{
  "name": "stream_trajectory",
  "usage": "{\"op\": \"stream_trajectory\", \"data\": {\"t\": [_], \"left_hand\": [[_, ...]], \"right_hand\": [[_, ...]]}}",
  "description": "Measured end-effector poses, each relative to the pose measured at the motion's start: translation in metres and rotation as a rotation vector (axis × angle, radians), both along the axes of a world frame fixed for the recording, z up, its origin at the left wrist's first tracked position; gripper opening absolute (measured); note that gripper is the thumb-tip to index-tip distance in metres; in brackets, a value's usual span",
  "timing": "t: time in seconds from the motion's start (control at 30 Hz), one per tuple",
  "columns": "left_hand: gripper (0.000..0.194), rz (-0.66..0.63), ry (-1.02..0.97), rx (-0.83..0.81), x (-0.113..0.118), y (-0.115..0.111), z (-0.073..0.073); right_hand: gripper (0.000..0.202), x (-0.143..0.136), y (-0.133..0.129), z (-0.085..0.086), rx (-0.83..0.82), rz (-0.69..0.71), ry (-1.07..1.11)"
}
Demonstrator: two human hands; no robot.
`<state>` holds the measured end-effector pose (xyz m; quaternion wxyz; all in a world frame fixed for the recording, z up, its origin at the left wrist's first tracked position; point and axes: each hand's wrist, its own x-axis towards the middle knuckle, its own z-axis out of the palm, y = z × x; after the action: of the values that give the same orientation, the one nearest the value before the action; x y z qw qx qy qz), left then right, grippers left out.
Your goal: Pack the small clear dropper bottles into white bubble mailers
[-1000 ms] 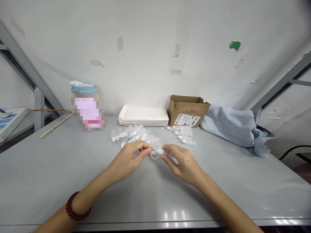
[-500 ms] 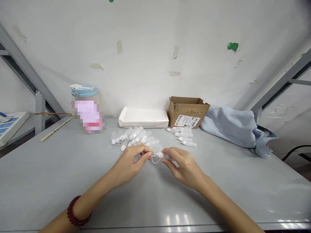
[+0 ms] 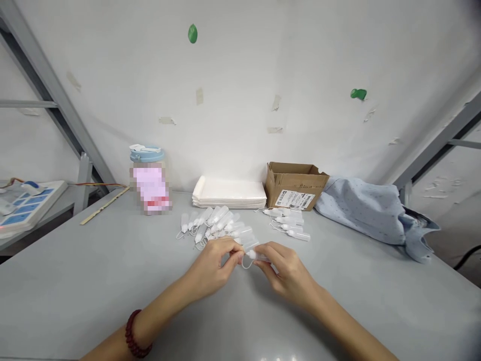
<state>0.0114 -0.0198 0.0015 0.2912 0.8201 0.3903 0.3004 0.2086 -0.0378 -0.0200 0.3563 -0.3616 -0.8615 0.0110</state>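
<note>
My right hand (image 3: 289, 268) grips a small clear plastic squeeze bottle (image 3: 260, 256) on its side, the white neck pointing left. A thin white cord (image 3: 246, 267) hangs in a loop from the neck end. My left hand (image 3: 218, 265) is closed in a pinch at the cord's other end, close by the bottle's tip; its fingertips hide what exactly lies between them. Just beyond my hands lies a heap of similar bottles (image 3: 221, 219) with white cords. To the right, several more bottles (image 3: 295, 220) lie side by side.
A stack of white padded envelopes (image 3: 231, 193) and an open cardboard box (image 3: 295, 183) stand against the wall. Light blue cloth (image 3: 361, 208) lies right of the box. At left are a blue-lidded container (image 3: 147, 154), a thin strip (image 3: 104, 205) and a power strip (image 3: 32, 208).
The view has tilted up and turned slightly left, so everything sits lower and further right. Both hands keep their hold, with the bottle and cord still between them.
</note>
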Motion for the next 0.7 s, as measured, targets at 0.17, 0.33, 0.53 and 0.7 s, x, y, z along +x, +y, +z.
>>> {"op": "stream_trajectory", "data": {"t": [0.17, 0.33, 0.53, 0.7], "left_hand": [[0.023, -0.003, 0.014, 0.022, 0.0008, -0.0004, -0.0001], [0.023, -0.004, 0.017, 0.003, 0.0012, -0.0014, -0.0007], [0.022, -0.044, -0.012, -0.056, -0.0014, 0.0027, 0.0026], [0.017, 0.002, -0.047, -0.134, -0.0073, 0.0069, 0.0049]], "right_hand": [[0.012, -0.0027, -0.0001, -0.0012, 0.015, 0.003, 0.005], [0.011, -0.0032, -0.0011, -0.0004, 0.006, -0.007, 0.005], [0.011, -0.0031, -0.0016, 0.0028, 0.016, -0.002, 0.052], [0.013, -0.0025, -0.0013, 0.0053, 0.058, -0.028, 0.107]]}}
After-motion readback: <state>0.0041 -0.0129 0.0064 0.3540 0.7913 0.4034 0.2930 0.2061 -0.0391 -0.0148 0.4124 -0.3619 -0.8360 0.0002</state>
